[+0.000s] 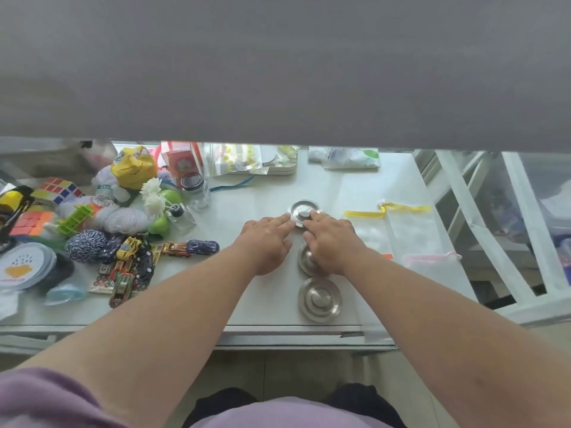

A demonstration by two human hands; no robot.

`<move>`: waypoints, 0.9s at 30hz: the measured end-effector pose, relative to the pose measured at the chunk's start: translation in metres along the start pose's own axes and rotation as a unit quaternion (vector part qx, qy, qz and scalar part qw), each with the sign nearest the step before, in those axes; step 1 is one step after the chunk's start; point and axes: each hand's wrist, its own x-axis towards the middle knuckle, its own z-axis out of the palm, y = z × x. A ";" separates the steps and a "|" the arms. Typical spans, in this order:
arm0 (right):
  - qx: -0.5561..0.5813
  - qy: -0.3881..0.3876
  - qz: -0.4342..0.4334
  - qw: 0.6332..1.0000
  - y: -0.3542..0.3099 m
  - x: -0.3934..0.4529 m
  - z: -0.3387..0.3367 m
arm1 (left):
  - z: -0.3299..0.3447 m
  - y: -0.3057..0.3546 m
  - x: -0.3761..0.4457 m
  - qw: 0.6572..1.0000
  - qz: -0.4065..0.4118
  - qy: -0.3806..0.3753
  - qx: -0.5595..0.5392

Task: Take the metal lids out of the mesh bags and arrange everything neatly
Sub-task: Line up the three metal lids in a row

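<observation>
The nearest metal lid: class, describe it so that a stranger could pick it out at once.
Start at the table's front edge. Just behind it, right of centre, three round metal lids run away from you in a line. The nearest metal lid is the only one no hand touches or covers.

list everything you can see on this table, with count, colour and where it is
metal lids: 3, silver, in a line at table centre, far one under the fingertips
mesh bags: at least 2, white, flat at right, one with yellow ribbon, one with pink drawstring
toy cars: several, mixed colours, left of centre
puzzle cubes: 2, multicoloured, far left
twine ball: 1, dark and white, left
glass jar: 1, clear with dark lid, back centre
yellow bag: 1, back left
zip pouches: several, clear, back edge
table: 1, white
left hand: fingertips on far lid's left rim
right hand: fingers on far lid, palm over middle lid
</observation>
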 end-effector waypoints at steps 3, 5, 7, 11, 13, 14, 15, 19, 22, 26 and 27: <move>0.030 0.032 0.002 0.999 0.002 -0.019 -0.009 | -0.006 0.008 -0.016 0.999 0.008 0.031 -0.001; 0.059 0.051 0.003 0.997 0.005 -0.048 -0.012 | -0.003 0.014 -0.042 0.997 0.054 0.048 -0.011; 0.055 0.048 -0.009 0.997 0.010 -0.079 -0.010 | 0.006 0.017 -0.066 0.992 0.122 0.029 0.007; -0.010 -0.020 -0.046 0.999 0.012 -0.101 -0.002 | 0.018 0.022 -0.076 0.986 0.160 -0.012 0.051; -0.013 -0.032 -0.047 0.998 0.011 -0.097 0.003 | 0.021 0.023 -0.074 0.986 0.153 -0.010 0.061; -0.006 -0.030 -0.043 0.999 0.011 -0.094 0.005 | 0.021 0.023 -0.072 0.987 0.147 -0.006 0.059; 0.001 -0.027 -0.040 0.999 0.010 -0.092 0.006 | 0.022 0.021 -0.071 0.988 0.143 -0.002 0.054; 0.012 -0.020 -0.033 0.999 0.003 -0.083 0.010 | 0.017 0.012 -0.065 0.990 0.133 0.002 0.038; 0.017 -0.022 -0.028 0.999 -0.002 -0.077 0.009 | 0.013 0.008 -0.064 0.991 0.130 0.004 0.028; 0.024 -0.018 -0.031 0.999 -0.006 -0.074 0.010 | 0.012 0.004 -0.067 0.992 0.121 0.017 0.009; 0.024 -0.017 -0.029 0.999 -0.007 -0.073 0.010 | 0.012 0.004 -0.068 0.993 0.120 0.019 0.004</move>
